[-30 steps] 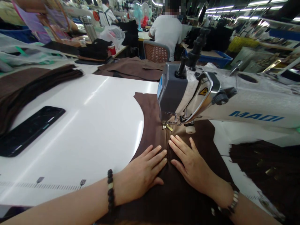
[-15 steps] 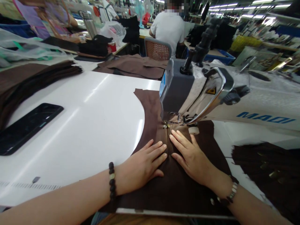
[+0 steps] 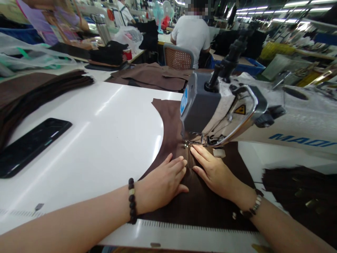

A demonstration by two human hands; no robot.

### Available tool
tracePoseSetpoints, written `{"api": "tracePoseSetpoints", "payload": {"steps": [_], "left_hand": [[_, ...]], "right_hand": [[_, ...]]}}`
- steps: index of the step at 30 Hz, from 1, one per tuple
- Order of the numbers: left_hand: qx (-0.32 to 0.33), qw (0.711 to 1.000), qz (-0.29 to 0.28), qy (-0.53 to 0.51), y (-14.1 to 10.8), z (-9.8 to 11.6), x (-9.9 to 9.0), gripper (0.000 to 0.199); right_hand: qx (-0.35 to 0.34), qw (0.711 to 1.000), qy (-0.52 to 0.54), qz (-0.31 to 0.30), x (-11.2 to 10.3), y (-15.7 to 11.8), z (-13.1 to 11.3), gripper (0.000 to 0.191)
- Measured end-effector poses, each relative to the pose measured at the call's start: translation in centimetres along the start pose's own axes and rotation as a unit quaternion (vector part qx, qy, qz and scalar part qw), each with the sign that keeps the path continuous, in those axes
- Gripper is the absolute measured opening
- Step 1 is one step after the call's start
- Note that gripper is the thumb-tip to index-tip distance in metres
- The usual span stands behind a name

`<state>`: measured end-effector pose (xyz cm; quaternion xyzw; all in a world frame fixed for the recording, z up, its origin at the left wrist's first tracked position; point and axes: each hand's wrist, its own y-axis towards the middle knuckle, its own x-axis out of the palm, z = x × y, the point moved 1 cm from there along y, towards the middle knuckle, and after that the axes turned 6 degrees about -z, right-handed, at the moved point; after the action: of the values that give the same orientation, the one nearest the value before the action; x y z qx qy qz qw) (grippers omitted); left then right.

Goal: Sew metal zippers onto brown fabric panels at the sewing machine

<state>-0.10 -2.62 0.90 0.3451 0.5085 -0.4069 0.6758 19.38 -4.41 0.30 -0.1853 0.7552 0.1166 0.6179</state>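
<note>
A dark brown fabric piece (image 3: 200,203) lies on the white table under the presser foot (image 3: 186,144) of a sewing machine (image 3: 205,105). What looks like a zipper (image 3: 189,160) runs along the fabric toward me from the foot. Flat on the cloth left of this strip rests my left hand (image 3: 163,182), fingers extended and thumb apart. My right hand (image 3: 214,170) presses the fabric on the other side, its fingers stretched out and their tips close to the foot. The needle's point is too small to make out.
A black phone (image 3: 34,146) lies on the table at left, near a stack of brown fabric pieces (image 3: 47,88). More brown fabric (image 3: 155,75) lies behind. At right is a dark pile with brass-coloured bits (image 3: 302,196). A person in white (image 3: 191,35) sits ahead.
The fabric has slid away from me under the foot, exposing the ruler marks along the table's front edge. My hands stay flat on it; my right fingertips are now nearer the foot.
</note>
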Motion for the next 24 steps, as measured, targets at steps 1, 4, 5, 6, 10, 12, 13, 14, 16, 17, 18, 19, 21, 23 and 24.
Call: {"api": "tracePoseSetpoints", "payload": {"steps": [1, 4, 5, 6, 10, 12, 13, 14, 16, 17, 18, 19, 21, 23, 24], "left_hand": [[-0.010, 1.000, 0.003, 0.000, 0.1, 0.3, 0.1, 0.048], [-0.019, 1.000, 0.009, -0.002, 0.1, 0.8, 0.2, 0.061], [-0.021, 1.000, 0.010, -0.002, 0.0, 0.9, 0.3, 0.061], [-0.022, 1.000, 0.010, -0.003, 0.0, 0.8, 0.3, 0.060], [-0.011, 1.000, 0.002, 0.000, -0.3, 0.5, 0.5, 0.051], [-0.003, 1.000, 0.001, 0.005, -0.3, 0.4, 0.6, 0.051], [-0.002, 1.000, 0.001, 0.006, -0.3, 0.3, 0.7, 0.052], [-0.002, 1.000, 0.002, 0.005, -0.3, 0.3, 0.7, 0.053], [0.000, 1.000, 0.003, 0.000, -0.2, 0.2, 0.7, 0.054], [0.002, 1.000, 0.004, -0.004, -0.2, 0.2, 0.7, 0.054], [0.004, 1.000, 0.004, -0.008, -0.2, 0.1, 0.6, 0.053], [0.004, 1.000, 0.003, -0.011, -0.2, 0.1, 0.5, 0.051], [0.000, 1.000, 0.003, -0.014, -0.1, 0.0, 0.4, 0.048], [-0.004, 1.000, 0.005, -0.014, 0.0, -0.2, 0.4, 0.045], [-0.005, 1.000, 0.007, -0.012, 0.1, -0.3, 0.4, 0.044]], "right_hand": [[-0.002, 1.000, 0.001, 0.001, 0.0, 0.0, 0.0, 0.047], [-0.011, 1.000, 0.005, 0.008, 0.1, 0.0, 0.1, 0.048], [-0.013, 1.000, 0.006, 0.011, 0.1, 0.0, 0.1, 0.048], [-0.013, 1.000, 0.006, 0.012, 0.1, 0.0, 0.1, 0.048], [-0.009, 1.000, 0.000, 0.003, 0.1, 0.0, 0.2, 0.047], [-0.008, 1.000, -0.001, -0.003, 0.0, 0.1, 0.2, 0.047], [-0.007, 1.000, -0.001, -0.005, 0.0, 0.2, 0.2, 0.047], [-0.007, 1.000, 0.000, -0.005, -0.1, 0.2, 0.2, 0.046], [-0.007, 1.000, 0.002, -0.005, -0.2, 0.4, 0.2, 0.045], [-0.006, 1.000, 0.003, -0.005, -0.2, 0.4, 0.2, 0.044], [-0.006, 1.000, 0.003, -0.005, -0.3, 0.4, 0.2, 0.044], [-0.005, 1.000, 0.002, -0.005, -0.3, 0.5, 0.2, 0.044], [-0.004, 1.000, 0.001, -0.004, -0.3, 0.6, 0.3, 0.043], [-0.005, 1.000, -0.001, 0.000, -0.3, 0.8, 0.5, 0.042], [-0.007, 1.000, -0.003, 0.002, -0.3, 0.9, 0.6, 0.042]]}}
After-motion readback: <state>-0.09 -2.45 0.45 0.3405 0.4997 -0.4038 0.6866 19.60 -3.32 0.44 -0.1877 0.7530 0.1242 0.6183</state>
